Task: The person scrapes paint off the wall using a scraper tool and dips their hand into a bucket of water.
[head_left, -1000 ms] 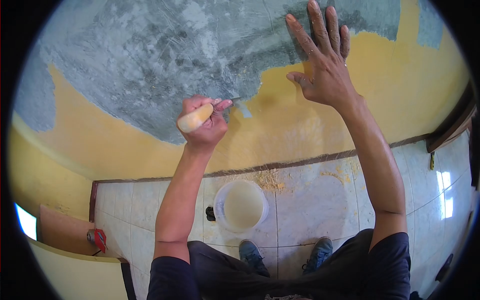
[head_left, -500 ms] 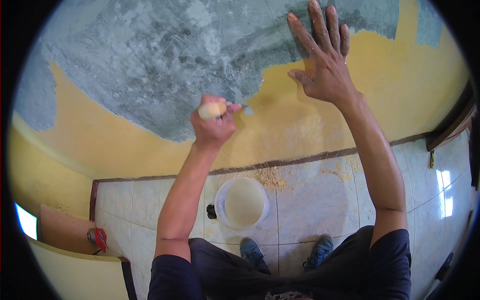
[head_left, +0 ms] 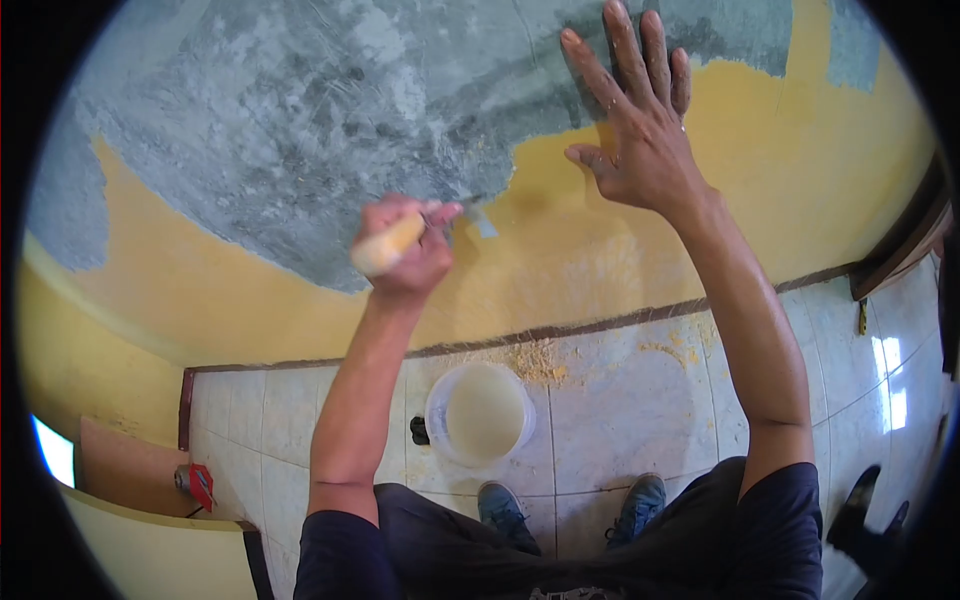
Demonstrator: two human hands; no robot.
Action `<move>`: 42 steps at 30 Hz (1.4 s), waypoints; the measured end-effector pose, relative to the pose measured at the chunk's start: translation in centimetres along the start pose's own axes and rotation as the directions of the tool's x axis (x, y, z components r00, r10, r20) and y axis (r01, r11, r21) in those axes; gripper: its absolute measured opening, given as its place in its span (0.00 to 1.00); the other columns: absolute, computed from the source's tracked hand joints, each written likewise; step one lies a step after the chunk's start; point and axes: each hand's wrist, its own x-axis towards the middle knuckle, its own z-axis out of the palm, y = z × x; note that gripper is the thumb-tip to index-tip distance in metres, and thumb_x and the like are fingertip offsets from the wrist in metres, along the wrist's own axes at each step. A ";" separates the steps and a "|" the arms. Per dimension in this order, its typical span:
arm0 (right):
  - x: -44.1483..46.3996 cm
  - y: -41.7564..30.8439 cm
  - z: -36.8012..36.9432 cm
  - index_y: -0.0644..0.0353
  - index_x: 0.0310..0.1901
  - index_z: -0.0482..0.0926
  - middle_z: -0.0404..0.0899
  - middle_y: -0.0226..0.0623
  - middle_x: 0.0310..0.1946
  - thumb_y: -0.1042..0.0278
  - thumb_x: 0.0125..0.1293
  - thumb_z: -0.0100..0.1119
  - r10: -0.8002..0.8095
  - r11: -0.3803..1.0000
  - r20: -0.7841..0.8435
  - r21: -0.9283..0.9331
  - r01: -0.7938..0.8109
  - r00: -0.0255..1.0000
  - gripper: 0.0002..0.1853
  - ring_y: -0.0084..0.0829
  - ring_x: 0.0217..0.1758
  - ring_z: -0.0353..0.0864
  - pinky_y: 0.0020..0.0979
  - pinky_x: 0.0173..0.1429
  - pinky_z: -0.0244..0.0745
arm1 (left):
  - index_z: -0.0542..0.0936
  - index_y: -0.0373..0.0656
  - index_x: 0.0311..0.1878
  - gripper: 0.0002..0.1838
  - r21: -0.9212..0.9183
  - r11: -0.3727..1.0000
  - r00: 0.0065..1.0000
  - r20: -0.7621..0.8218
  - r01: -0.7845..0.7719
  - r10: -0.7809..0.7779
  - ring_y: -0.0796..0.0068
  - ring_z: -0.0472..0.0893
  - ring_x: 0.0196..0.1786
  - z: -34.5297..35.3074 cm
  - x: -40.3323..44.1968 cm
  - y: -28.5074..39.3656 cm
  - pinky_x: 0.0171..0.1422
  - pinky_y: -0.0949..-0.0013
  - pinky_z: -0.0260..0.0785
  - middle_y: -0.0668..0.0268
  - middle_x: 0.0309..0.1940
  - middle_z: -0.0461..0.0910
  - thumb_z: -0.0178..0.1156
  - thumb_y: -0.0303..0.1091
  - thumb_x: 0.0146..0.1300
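Note:
My left hand [head_left: 408, 250] is closed around the pale wooden handle [head_left: 392, 244] of a scraper, somewhat smeared by motion. The tool's blade is hard to make out near the ragged edge between yellow paint [head_left: 560, 240] and bare grey wall [head_left: 290, 110]. Just right of that hand, a small pale patch [head_left: 486, 226] shows on the wall. Higher up and to the right, my right hand [head_left: 645, 140] lies flat against the wall with fingers spread, across the grey and yellow areas, holding nothing.
A white bucket [head_left: 432, 420] with pale contents stands on the tiled floor below the wall, a small black object [head_left: 419, 430] beside it. Yellow paint flakes [head_left: 540, 362] lie along the baseboard. A red object [head_left: 202, 487] is at lower left; dark shapes [head_left: 865, 525] show at lower right.
My left hand with the scraper has moved left and slightly down, its handle tilting further. My right hand stays flat on the wall. More dark shapes show at lower right.

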 end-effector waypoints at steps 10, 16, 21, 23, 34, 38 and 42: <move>-0.1 -0.1 0.3 0.48 0.80 0.48 0.27 0.55 0.81 0.59 0.52 0.72 -0.020 1.000 -0.045 -0.017 0.019 0.999 0.56 0.61 0.83 0.21 0.61 0.79 0.20 | 0.66 0.34 0.43 0.20 0.324 0.945 0.978 0.208 -0.046 -0.024 0.69 0.84 0.37 -0.4 0.4 0.3 0.43 0.66 0.85 0.60 0.36 0.74 0.60 0.06 0.53; -0.1 0.1 0.6 0.49 0.80 0.47 0.26 0.55 0.81 0.60 0.52 0.72 -0.032 0.998 -0.042 -0.056 0.030 0.999 0.56 0.61 0.82 0.20 0.61 0.78 0.19 | 0.67 0.34 0.44 0.19 0.241 0.970 0.986 0.167 -0.030 -0.011 0.69 0.84 0.37 -0.3 0.0 0.2 0.42 0.68 0.84 0.59 0.37 0.73 0.61 0.07 0.53; -0.1 -0.3 0.2 0.48 0.80 0.47 0.26 0.55 0.81 0.61 0.53 0.71 -0.019 1.000 -0.019 -0.024 0.018 1.000 0.56 0.61 0.82 0.19 0.60 0.78 0.19 | 0.71 0.34 0.41 0.17 0.431 0.855 0.944 0.278 -0.289 0.179 0.71 0.84 0.35 -1.2 0.4 0.7 0.39 0.70 0.83 0.60 0.35 0.75 0.63 0.08 0.53; -0.1 -0.1 0.0 0.49 0.80 0.48 0.26 0.55 0.81 0.61 0.53 0.71 -0.029 0.999 -0.029 0.017 0.029 0.999 0.55 0.60 0.83 0.19 0.60 0.78 0.19 | 0.74 0.36 0.36 0.14 0.075 0.995 0.997 0.040 -0.070 0.067 0.73 0.84 0.32 0.4 -0.1 -0.1 0.33 0.72 0.80 0.61 0.32 0.77 0.65 0.10 0.52; 0.2 0.1 0.3 0.50 0.80 0.48 0.27 0.55 0.81 0.61 0.52 0.72 -0.038 0.999 -0.042 -0.017 0.037 0.998 0.55 0.61 0.82 0.19 0.61 0.78 0.19 | 0.70 0.37 0.41 0.17 0.289 0.914 0.945 0.243 -0.285 0.218 0.73 0.83 0.36 0.0 0.2 0.2 0.40 0.71 0.82 0.62 0.35 0.74 0.67 0.12 0.55; -0.1 0.1 0.4 0.49 0.80 0.48 0.27 0.54 0.81 0.62 0.51 0.72 -0.041 0.999 -0.048 0.013 0.042 0.998 0.56 0.61 0.83 0.19 0.62 0.78 0.20 | 0.70 0.37 0.40 0.18 0.319 0.946 0.987 0.163 -0.057 0.004 0.74 0.83 0.35 0.0 0.1 1.2 0.39 0.72 0.81 0.62 0.37 0.75 0.69 0.12 0.54; 0.0 -0.2 0.0 0.49 0.80 0.48 0.27 0.54 0.81 0.62 0.51 0.72 -0.023 1.000 -0.021 0.020 0.023 1.000 0.56 0.60 0.83 0.19 0.62 0.78 0.21 | 0.70 0.37 0.40 0.20 0.132 0.988 0.996 0.054 -0.079 0.073 0.76 0.82 0.34 0.3 0.6 0.6 0.36 0.76 0.78 0.63 0.37 0.75 0.70 0.11 0.51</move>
